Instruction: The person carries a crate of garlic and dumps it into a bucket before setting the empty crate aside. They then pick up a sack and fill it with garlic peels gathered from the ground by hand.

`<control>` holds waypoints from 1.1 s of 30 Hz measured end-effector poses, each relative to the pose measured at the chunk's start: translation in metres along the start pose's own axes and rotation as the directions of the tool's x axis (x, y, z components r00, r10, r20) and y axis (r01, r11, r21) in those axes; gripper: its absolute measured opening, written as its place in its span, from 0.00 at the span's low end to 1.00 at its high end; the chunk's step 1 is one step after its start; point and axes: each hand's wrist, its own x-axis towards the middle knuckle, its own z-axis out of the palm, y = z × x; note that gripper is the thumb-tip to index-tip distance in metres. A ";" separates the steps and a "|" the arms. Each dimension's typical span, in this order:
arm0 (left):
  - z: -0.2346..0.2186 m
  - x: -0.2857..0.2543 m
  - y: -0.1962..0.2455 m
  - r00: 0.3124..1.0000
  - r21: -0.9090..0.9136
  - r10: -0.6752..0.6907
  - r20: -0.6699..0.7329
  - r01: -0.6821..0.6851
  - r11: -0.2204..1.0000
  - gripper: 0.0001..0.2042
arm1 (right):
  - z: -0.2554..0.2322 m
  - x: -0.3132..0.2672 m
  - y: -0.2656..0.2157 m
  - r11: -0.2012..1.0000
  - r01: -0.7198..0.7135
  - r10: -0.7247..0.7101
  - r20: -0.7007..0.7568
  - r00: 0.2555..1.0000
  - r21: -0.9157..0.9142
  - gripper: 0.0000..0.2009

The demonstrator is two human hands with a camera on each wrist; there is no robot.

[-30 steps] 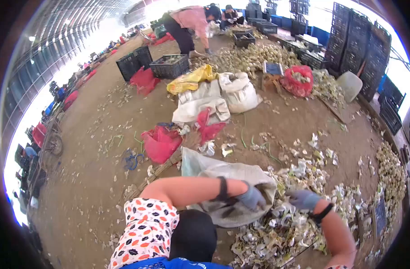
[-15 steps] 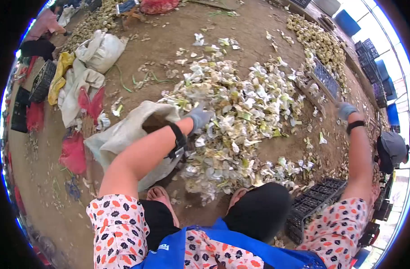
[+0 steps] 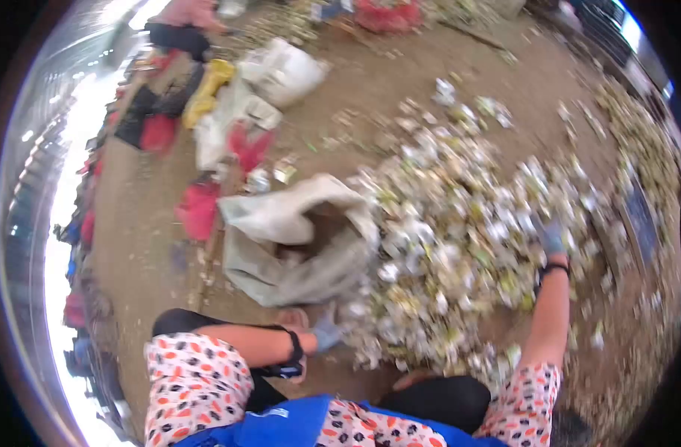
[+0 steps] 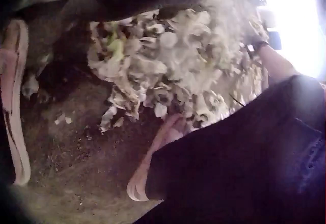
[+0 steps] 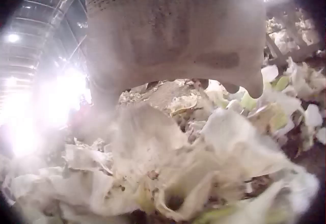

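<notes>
A heap of pale, wilted vegetable leaf scraps [image 3: 445,223] covers the dirt floor before me. My right hand [image 3: 553,235], in a grey glove, reaches into its right side; in the right wrist view the glove [image 5: 173,35] arches over large whitish leaves, its fingers extended and pointing down. My left hand [image 3: 327,333], gloved too, is low by my foot at the heap's near left edge, fingers extended and holding nothing. Just beyond it lies a whitish woven sack [image 3: 299,279], its wide mouth facing the heap.
My sandals [image 4: 18,101] flank the heap's near edge. Left of the sack lie red mesh bags [image 3: 199,211], white sacks [image 3: 284,71] and a yellow sack [image 3: 206,93]. A dark panel [image 3: 640,223] stands at the right, and a person [image 3: 184,26] bends at the far left.
My right hand has come from out at the right onto the heap. My left hand has drawn back from the sack's mouth toward my foot. The head view has swung left.
</notes>
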 end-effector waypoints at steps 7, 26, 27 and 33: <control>0.070 0.055 0.042 0.985 -0.600 0.057 0.165 0.054 0.798 0.42 | 0.034 -0.031 -0.050 0.970 0.099 -0.184 0.404 0.896 0.220 0.50; 0.067 0.146 0.181 0.615 -0.695 0.389 0.686 0.394 0.601 0.32 | 0.090 -0.250 -0.138 0.863 0.372 -0.095 0.614 0.784 -0.342 0.62; 0.049 0.123 0.194 0.618 -0.725 0.429 0.658 0.368 0.582 0.30 | 0.089 -0.250 -0.142 0.879 0.341 -0.095 0.580 0.809 -0.332 0.56; 0.034 0.112 0.198 0.669 -0.606 0.430 0.607 0.039 0.794 0.31 | 0.115 -0.238 -0.120 0.863 0.340 -0.153 0.449 0.880 -0.374 0.53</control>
